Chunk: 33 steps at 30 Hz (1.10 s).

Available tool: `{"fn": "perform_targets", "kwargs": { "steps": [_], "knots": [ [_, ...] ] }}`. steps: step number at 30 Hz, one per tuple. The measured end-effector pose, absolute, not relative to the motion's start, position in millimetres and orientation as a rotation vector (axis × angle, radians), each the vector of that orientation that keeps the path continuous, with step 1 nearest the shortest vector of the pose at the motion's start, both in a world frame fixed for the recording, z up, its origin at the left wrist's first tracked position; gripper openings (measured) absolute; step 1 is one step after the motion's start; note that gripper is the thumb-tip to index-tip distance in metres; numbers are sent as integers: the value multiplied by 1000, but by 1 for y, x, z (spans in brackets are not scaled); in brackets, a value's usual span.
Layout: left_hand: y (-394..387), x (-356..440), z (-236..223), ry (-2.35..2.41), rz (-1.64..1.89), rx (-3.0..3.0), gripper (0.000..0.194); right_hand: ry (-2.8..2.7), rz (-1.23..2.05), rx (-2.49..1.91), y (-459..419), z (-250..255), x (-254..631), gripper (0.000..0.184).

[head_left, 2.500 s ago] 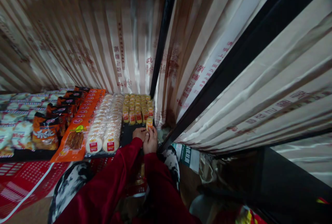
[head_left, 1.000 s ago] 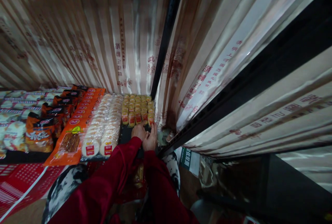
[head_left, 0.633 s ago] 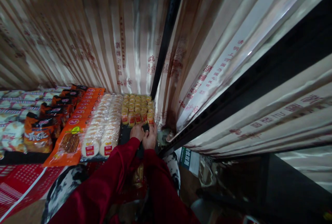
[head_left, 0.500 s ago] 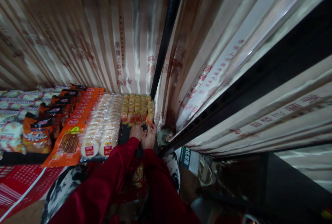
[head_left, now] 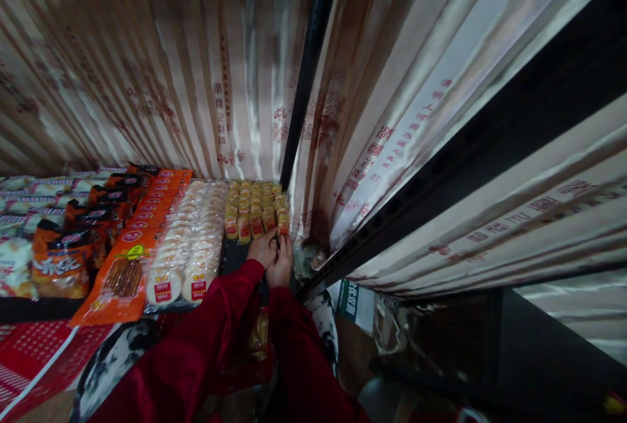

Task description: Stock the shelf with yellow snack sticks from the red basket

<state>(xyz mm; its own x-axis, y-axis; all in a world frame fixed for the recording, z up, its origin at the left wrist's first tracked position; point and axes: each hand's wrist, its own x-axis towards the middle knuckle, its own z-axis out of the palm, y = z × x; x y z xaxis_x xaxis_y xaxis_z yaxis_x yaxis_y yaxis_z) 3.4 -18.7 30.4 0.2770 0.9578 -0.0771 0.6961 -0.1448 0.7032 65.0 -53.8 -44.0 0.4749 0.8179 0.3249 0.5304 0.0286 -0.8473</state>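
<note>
Small yellow snack packets [head_left: 256,211] with red labels stand in tight rows at the right end of the dark shelf. Both my hands are at the front of the rightmost row. My left hand [head_left: 263,250] has its fingers closed against the left side of the front yellow packet [head_left: 283,222]. Close beside it, my right hand [head_left: 279,267] is closed around the lower right of that same packet. The backs of my hands hide part of the packet's bottom.
Clear bags of round white crackers [head_left: 183,247], orange snack bags [head_left: 122,266] and black-and-orange bags [head_left: 61,260] line the shelf to the left. A black post [head_left: 306,77] and a slanting black beam [head_left: 416,194] border the corner. Below left is a red basket [head_left: 34,351].
My hands have pushed slightly forward against the front packet at the right and drawn closer together. The whole view has shifted a little.
</note>
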Motion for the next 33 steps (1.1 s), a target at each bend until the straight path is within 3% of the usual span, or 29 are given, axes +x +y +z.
{"fn": "perform_targets", "kwargs": {
  "steps": [10, 17, 33],
  "knots": [
    [-19, 4, 31, 1519, 499, 1930, 46, -1182, 335, -1671, -55, -35, 62, 53],
    [-15, 2, 47, 1796, 434, 2143, 58, -1161, 263, -1689, -52, -36, 60, 56],
    [1, 1, 47, 1817, 345, 2171, 54, -1108, 278, -1702, -46, -35, 59, 58]
  ]
}}
